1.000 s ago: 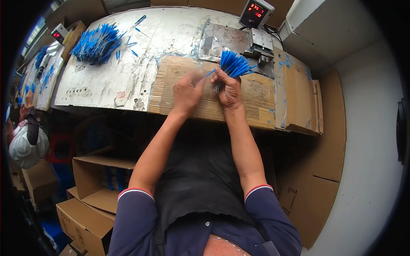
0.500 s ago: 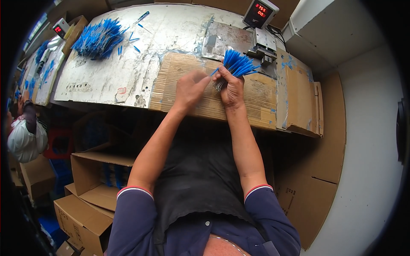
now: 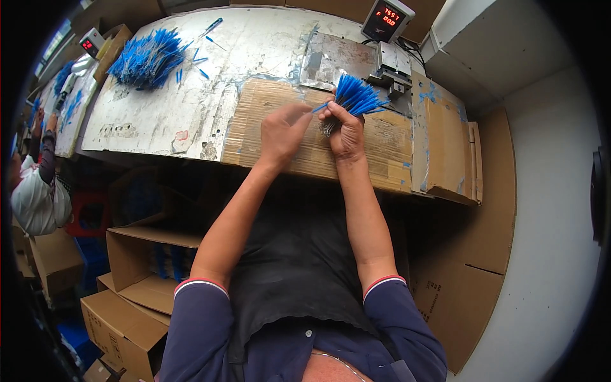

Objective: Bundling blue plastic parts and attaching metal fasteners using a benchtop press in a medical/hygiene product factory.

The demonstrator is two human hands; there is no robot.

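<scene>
My right hand (image 3: 347, 132) is closed around a thick bundle of thin blue sticks with pale wiry tails (image 3: 358, 95). Their blue ends fan out above the fist, toward the back right, and the tails hang below my fingers. Close by on the left, my left hand (image 3: 283, 135) is slightly blurred, its fingers pinched together. At its fingertips is one blue stick (image 3: 320, 108) that reaches over to the right thumb. Both hands are above a sheet of corrugated cardboard (image 3: 254, 121) on the worktable.
A big heap of the same blue sticks (image 3: 146, 58) lies at the back left, with several loose ones beside it. Behind the bundle stand a metal fixture (image 3: 393, 67) and a red-digit display (image 3: 387, 20). Cardboard boxes (image 3: 124, 318) sit below left. A co-worker (image 3: 41, 197) is at far left.
My hands stay almost in place, with only small finger movements at the bundle. The digits on the display differ. At far left, the co-worker's arm has shifted.
</scene>
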